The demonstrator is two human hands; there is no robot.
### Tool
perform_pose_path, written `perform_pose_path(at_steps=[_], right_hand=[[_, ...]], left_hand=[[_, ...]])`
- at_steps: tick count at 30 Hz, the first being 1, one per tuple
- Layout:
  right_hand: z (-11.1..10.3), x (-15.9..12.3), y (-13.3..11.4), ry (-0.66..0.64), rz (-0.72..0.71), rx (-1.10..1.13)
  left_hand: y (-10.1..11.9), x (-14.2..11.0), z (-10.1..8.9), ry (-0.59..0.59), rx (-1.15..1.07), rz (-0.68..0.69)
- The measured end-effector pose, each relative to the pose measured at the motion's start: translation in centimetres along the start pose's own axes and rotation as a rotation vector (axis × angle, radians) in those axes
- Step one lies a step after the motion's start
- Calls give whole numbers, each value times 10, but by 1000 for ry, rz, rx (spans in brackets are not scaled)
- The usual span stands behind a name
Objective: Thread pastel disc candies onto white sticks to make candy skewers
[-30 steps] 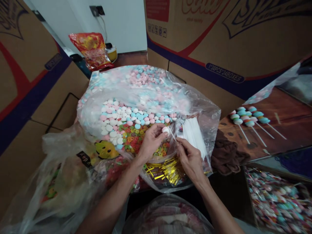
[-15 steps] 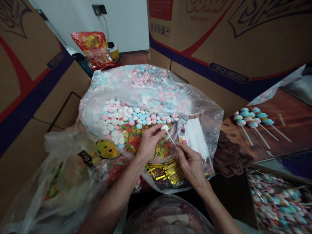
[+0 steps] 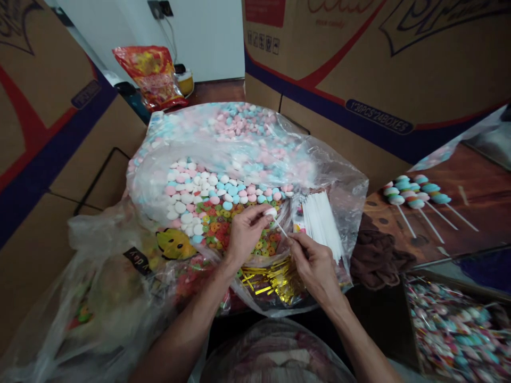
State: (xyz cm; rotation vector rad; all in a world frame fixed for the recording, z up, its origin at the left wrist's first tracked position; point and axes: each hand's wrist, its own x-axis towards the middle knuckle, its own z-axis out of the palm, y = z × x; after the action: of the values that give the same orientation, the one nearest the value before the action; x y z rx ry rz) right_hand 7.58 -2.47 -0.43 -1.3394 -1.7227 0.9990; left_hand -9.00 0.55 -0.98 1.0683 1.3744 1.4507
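Note:
My left hand (image 3: 248,230) pinches a pale round candy (image 3: 271,212) between thumb and fingertips. A thin white lollipop stick (image 3: 281,229) runs from that candy down to my right hand (image 3: 313,261), whose fingers are closed on its lower end. Beneath my hands lie small colourful ring candies (image 3: 217,226) in a plastic bag. White, pink and blue round candies (image 3: 191,202) spread behind them. To the right is a bundle of white sticks (image 3: 321,221). Gold twist ties (image 3: 275,279) lie in front, below my hands.
Candy skewers (image 3: 415,194) rest on the table at right, beside a brown cloth (image 3: 379,255). A box of wrapped candies (image 3: 459,324) stands lower right. Large cardboard boxes (image 3: 319,101) flank the back and left. A red candy bag (image 3: 149,77) stands behind.
The candy at my left fingertips has tilted, now showing more of its edge with a pinkish tint. My hands stay nearly in place, and the view has shifted slightly.

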Motion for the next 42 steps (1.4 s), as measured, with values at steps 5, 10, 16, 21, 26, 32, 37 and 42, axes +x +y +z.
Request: perform_pose_path(at_steps=[5, 10, 16, 21, 26, 32, 37, 42], right_hand=[[9, 1, -5, 34, 6, 38], [19, 4, -8, 55, 15, 72], [17, 15, -6, 88, 47, 135], [-3, 17, 5, 70, 75, 53], [-12, 10, 15, 90, 106, -49], [-6, 5, 20, 88, 110, -63], [-7, 4, 21, 90, 96, -58], [-5, 3, 21, 83, 84, -59]], left_hand=[[-6, -1, -2, -21, 145, 109], [-5, -6, -1, -23, 223, 140], [10, -21, 8, -163, 271, 174], [13, -2, 12, -202, 331, 112], [7, 31, 18, -277, 992, 264], [8, 41, 16, -356, 1165, 280], [17, 35, 6, -354, 1140, 296], [25, 27, 12, -441, 1300, 296]])
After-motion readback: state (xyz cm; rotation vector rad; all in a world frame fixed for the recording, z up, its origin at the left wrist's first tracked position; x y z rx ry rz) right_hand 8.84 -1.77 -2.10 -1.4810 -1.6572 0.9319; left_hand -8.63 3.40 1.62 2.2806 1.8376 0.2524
